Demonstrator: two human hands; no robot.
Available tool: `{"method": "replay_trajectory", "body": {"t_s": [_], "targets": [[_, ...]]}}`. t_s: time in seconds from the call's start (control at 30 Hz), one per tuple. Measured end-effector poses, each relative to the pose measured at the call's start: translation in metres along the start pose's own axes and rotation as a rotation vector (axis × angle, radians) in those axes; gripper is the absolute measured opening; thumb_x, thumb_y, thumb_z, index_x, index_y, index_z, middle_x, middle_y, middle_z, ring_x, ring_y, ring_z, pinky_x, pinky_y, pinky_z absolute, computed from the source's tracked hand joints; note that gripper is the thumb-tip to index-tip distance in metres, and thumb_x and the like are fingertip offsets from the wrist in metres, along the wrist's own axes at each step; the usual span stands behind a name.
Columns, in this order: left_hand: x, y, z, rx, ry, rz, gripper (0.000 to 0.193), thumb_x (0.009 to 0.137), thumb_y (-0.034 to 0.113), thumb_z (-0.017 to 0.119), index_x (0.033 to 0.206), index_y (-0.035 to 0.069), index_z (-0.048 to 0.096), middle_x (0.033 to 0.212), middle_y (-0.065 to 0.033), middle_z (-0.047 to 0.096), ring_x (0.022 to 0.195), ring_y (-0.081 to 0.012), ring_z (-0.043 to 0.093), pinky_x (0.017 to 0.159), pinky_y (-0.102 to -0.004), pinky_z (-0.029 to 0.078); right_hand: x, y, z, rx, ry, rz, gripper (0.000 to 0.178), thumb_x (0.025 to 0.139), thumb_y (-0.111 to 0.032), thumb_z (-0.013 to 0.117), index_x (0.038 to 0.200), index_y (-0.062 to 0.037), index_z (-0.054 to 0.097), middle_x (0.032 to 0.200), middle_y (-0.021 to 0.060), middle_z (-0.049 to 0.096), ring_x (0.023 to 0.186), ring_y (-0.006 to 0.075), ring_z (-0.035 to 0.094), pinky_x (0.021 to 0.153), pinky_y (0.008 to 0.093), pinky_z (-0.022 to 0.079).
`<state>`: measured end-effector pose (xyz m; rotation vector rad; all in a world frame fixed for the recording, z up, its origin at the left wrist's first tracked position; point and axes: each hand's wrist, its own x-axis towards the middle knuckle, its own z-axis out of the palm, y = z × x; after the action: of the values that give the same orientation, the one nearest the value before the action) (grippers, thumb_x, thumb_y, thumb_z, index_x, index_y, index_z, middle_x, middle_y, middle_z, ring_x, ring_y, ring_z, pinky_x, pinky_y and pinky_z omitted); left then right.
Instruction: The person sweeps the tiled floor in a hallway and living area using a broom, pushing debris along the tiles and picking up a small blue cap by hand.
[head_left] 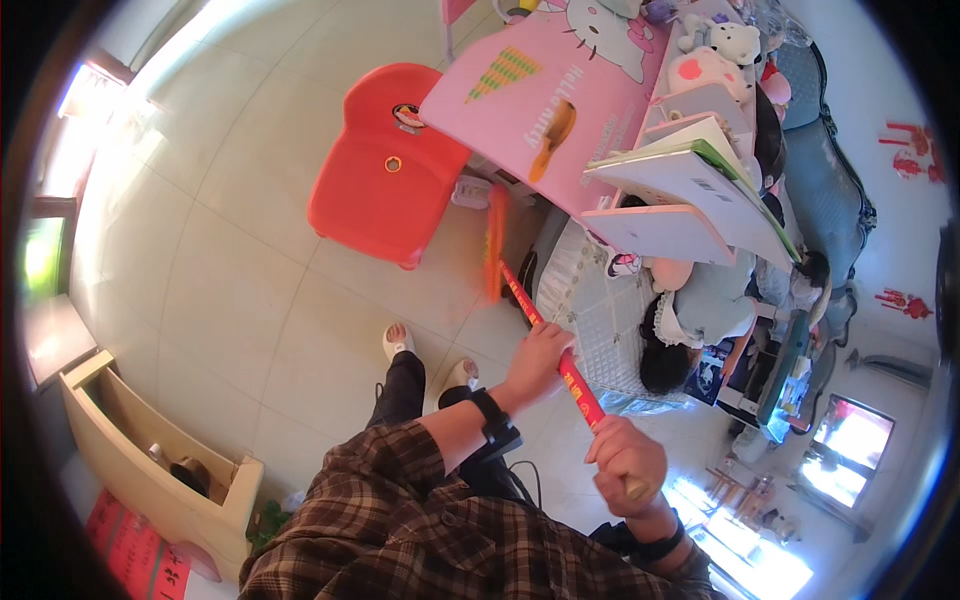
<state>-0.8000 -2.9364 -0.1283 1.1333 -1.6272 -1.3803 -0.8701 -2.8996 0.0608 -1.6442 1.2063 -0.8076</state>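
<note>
Both my hands grip a broom with a red handle (579, 388). My left hand (537, 362) is wrapped round the shaft partway down. Higher up, my right hand (628, 462) is closed near the handle's tan end. The orange broom head (495, 245) is smeared by motion. It is low by the floor, between a red plastic chair (385, 165) and the quilted cover beside the pink table. A small pale box-like thing (471, 192) lies just past the broom head, under the table's edge.
A pink cartoon-print table (500, 110) holds a brown brush (556, 137) and books (700, 190). Beside it, a dark-haired person (705, 310) leans over a quilted cover (590, 300). An open wooden drawer unit (150, 470) stands at left. My feet (398, 340) are on the tiles.
</note>
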Motion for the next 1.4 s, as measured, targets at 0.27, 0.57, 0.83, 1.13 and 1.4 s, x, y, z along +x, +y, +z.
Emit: {"method": "replay_trajectory", "body": {"t_s": [0.27, 0.57, 0.83, 1.13, 1.4], "targets": [[-0.011, -0.005, 0.006, 0.038, -0.032, -0.011, 0.015, 0.066, 0.013, 0.063, 0.070, 0.005, 0.051, 0.072, -0.0090, 0.053, 0.076, -0.0291, 0.050, 0.063, -0.0370, 0.041, -0.001, 0.003, 0.001, 0.049, 0.100, 0.046, 0.016, 0.064, 0.002, 0.057, 0.059, -0.0069, 0.045, 0.060, 0.0054, 0.050, 0.057, 0.0210, 0.052, 0.070, 0.0364, 0.043], [-0.085, -0.023, -0.001, 0.306, -0.074, -0.125, 0.020, 0.071, 0.027, 0.060, 0.066, 0.009, 0.054, 0.071, -0.0058, 0.053, 0.075, -0.0258, 0.052, 0.063, -0.0369, 0.041, -0.005, 0.024, 0.004, 0.255, -0.330, 0.105, 0.018, 0.063, 0.000, 0.060, 0.056, -0.0064, 0.044, 0.057, 0.0059, 0.047, 0.054, 0.0228, 0.046, 0.057, 0.0311, 0.038], [-0.096, 0.003, 0.041, 0.247, 0.106, -0.057, 0.020, 0.071, 0.023, 0.061, 0.064, 0.008, 0.049, 0.066, -0.0056, 0.049, 0.070, -0.0254, 0.051, 0.062, -0.0386, 0.035, -0.033, 0.007, -0.028, 0.202, -0.519, -0.043, 0.022, 0.061, -0.001, 0.061, 0.053, -0.0055, 0.040, 0.055, 0.0068, 0.042, 0.054, 0.0250, 0.044, 0.054, 0.0322, 0.037], [-0.147, -0.027, 0.070, 0.046, 0.244, -0.205, 0.014, 0.073, 0.015, 0.058, 0.068, 0.005, 0.049, 0.071, -0.0100, 0.052, 0.069, -0.0309, 0.053, 0.060, -0.0340, 0.041, -0.065, 0.024, 0.008, 0.099, -0.691, -0.245, 0.021, 0.065, -0.007, 0.062, 0.057, -0.0055, 0.042, 0.057, 0.0097, 0.042, 0.056, 0.0280, 0.043, 0.053, 0.0345, 0.037], [-0.210, -0.025, 0.003, 0.453, 0.455, -0.363, 0.008, 0.067, 0.011, 0.059, 0.069, 0.007, 0.052, 0.069, -0.0087, 0.052, 0.068, -0.0299, 0.054, 0.056, -0.0365, 0.044, -0.083, 0.037, 0.050, 0.234, -0.734, -0.256, 0.016, 0.068, -0.007, 0.059, 0.062, -0.0042, 0.045, 0.065, 0.0094, 0.047, 0.068, 0.0273, 0.049, 0.063, 0.0337, 0.040]]}}
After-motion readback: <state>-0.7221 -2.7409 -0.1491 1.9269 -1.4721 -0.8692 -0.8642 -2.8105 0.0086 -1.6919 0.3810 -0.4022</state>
